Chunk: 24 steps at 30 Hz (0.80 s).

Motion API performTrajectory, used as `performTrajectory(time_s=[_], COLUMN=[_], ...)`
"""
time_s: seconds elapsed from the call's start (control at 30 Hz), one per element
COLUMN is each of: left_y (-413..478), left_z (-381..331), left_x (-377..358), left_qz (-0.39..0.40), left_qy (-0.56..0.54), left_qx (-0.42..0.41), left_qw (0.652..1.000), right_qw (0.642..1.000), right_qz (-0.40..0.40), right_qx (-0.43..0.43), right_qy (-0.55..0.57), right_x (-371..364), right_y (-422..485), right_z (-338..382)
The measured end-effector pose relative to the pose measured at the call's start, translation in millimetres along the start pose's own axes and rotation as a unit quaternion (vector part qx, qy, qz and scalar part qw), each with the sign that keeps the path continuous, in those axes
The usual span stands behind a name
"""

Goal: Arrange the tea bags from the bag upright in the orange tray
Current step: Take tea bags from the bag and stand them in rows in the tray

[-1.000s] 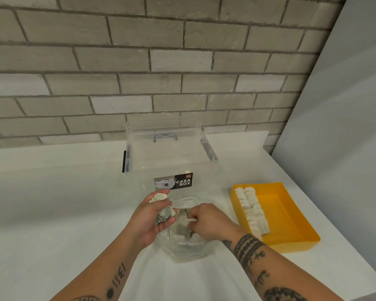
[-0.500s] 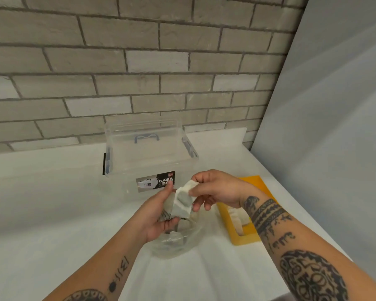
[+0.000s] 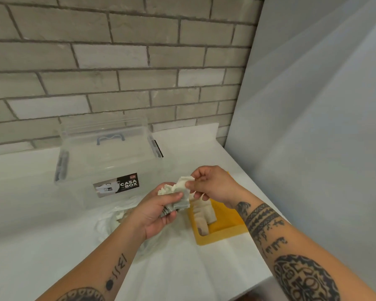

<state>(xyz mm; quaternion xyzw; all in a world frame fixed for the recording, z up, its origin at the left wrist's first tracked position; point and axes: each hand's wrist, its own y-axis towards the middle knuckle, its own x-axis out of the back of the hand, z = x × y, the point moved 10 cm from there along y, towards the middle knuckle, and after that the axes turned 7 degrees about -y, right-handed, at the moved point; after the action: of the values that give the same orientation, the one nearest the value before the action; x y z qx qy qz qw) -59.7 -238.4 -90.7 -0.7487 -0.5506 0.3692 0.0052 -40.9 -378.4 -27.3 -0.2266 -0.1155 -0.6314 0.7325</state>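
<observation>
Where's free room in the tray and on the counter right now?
Orange tray: bare floor right of the tea bag row, up to the right forearm. Counter: open left of the clear box and plastic bag, and in front, between the forearms. Crowded: left hand and right hand, both holding tea bags, over the bag-tray gap.

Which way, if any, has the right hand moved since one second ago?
Yes. The right hand, pinching a tea bag, rose out of the plastic bag and rightward: it was below the box label, now level with it.
</observation>
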Motion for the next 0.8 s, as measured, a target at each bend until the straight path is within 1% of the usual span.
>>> performTrajectory(time_s=[0.17,0.27,0.3,0.37,0.43,0.5,0.67,0.8], left_y=[17,29,33,40,46,49,51,51], left_z=[13,19,21,24,28,31,44,44], left_x=[-21,-19,-16,-9,-2,0,1,5], left_qz=[-0.01,-0.053,-0.075,-0.121,-0.159,-0.181,-0.205,-0.223], left_qy=[-0.004,0.002,0.014,0.038,0.046,0.053,0.077,0.1], left_qx=[-0.015,-0.026,-0.034,-0.056,-0.078,-0.098,-0.11,-0.118], left_qw=[1.0,0.998,0.997,0.99,0.983,0.977,0.969,0.962], right_qw=[0.998,0.996,0.998,0.999,0.992,0.98,0.953,0.949], right_qz=[-0.058,-0.075,-0.066,-0.019,0.04,0.083,0.114,0.114], right_qx=[0.005,0.008,0.006,0.002,0.003,0.01,0.027,0.015], right_qy=[0.039,0.042,0.019,-0.049,-0.123,-0.18,-0.279,-0.292], right_x=[33,55,59,59,50,39,20,16], right_y=[5,9,11,13,13,15,22,24], right_z=[-26,-41,-48,-63,-80,-95,-124,-137])
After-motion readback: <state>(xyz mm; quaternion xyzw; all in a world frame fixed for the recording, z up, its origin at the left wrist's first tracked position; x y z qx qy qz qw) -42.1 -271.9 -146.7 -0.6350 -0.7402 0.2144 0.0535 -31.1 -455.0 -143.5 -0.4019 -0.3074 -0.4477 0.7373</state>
